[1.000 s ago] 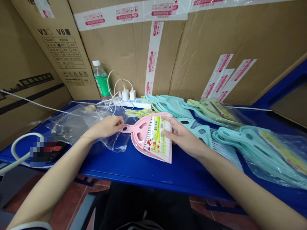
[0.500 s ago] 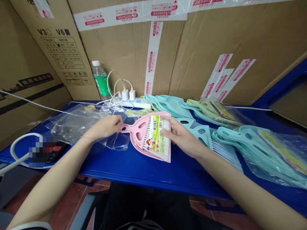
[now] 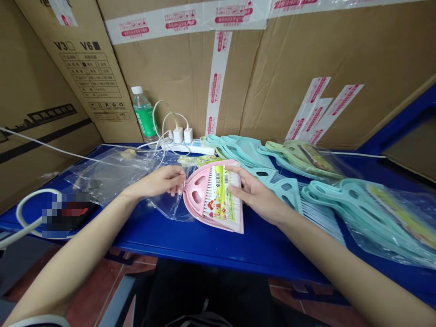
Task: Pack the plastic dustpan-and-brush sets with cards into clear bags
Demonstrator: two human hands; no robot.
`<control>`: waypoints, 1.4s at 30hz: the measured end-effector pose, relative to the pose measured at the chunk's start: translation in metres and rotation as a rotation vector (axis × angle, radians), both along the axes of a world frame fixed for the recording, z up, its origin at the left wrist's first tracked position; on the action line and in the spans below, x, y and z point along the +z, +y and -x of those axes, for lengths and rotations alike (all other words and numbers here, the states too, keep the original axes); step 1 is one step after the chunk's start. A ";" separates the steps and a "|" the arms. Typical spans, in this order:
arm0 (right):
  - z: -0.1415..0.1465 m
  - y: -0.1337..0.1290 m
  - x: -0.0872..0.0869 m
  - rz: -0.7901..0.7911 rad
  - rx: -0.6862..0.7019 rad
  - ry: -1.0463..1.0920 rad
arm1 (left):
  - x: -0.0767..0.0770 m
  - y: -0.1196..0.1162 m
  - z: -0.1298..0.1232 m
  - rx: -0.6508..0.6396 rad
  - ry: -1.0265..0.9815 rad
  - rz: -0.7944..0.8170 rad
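Note:
In the head view a pink dustpan [image 3: 190, 210] lies tilted above the table, a pink brush with white bristles [image 3: 208, 200] nested in it. A yellow-green printed label [image 3: 223, 193] wraps the bristles. My right hand [image 3: 254, 190] grips the set at its wide end, thumb over the label and bristles. My left hand [image 3: 170, 179] is closed at the narrow end, fingers pinching the clear plastic bag [image 3: 170, 206]. That hand and the bag's film cover most of the handle. The bag spreads leftward over the table from there.
Turquoise dustpans and brushes [image 3: 248, 147] lie behind and right, some bagged [image 3: 361, 204]. A green-labelled bottle [image 3: 145, 116] and a power strip [image 3: 197, 146] with white chargers stand at the back. Cardboard boxes [image 3: 184, 77] wall the blue table [image 3: 211, 250]. A dark pixelated device [image 3: 70, 215] lies left.
My left hand has moved right, from the handle's tip to near the dustpan's body, and the bag's film has come along with it. My right hand has stayed almost still.

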State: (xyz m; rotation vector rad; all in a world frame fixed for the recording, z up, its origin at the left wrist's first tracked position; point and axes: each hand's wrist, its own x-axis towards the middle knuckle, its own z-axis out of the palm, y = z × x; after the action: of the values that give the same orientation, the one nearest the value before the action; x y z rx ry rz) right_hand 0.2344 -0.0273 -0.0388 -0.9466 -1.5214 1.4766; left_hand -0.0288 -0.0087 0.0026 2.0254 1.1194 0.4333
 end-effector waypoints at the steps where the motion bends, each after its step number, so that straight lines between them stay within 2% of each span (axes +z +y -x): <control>1: 0.000 0.000 0.000 -0.002 0.002 0.002 | -0.002 0.000 -0.001 -0.003 -0.029 0.014; 6: -0.002 0.002 -0.003 -0.013 0.007 -0.002 | -0.003 0.000 -0.001 -0.003 -0.056 0.036; 10: -0.003 0.002 -0.004 -0.028 0.004 -0.009 | 0.007 -0.002 0.002 0.051 0.104 -0.062; 12: -0.003 0.002 -0.005 -0.031 0.006 -0.010 | 0.013 -0.002 0.003 0.164 0.294 -0.200; 15: -0.003 0.002 -0.005 -0.029 0.003 -0.012 | 0.020 -0.002 0.006 0.441 0.684 -0.439; 17: -0.003 0.002 -0.004 -0.025 -0.001 -0.009 | 0.021 -0.002 0.008 0.581 0.903 -0.474; 18: -0.003 0.002 -0.004 -0.018 -0.001 -0.006 | 0.021 -0.001 0.008 0.608 0.980 -0.450; 21: -0.003 0.002 -0.002 0.015 -0.004 0.004 | 0.019 0.000 0.010 0.595 1.072 -0.362; 25: -0.002 0.001 0.000 0.048 -0.019 0.011 | 0.015 0.001 0.011 0.537 1.049 -0.344; 34: -0.002 0.001 -0.001 0.044 0.002 0.026 | 0.014 0.003 0.008 0.331 0.837 -0.379; 42: -0.002 0.000 -0.001 0.076 0.002 0.024 | 0.009 0.001 0.006 0.277 0.689 -0.356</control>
State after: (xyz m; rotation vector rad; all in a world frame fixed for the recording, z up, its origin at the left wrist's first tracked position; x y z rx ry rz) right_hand 0.2366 -0.0268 -0.0397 -0.9681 -1.4580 1.5508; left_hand -0.0346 -0.0076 0.0114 2.4218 1.8595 0.0527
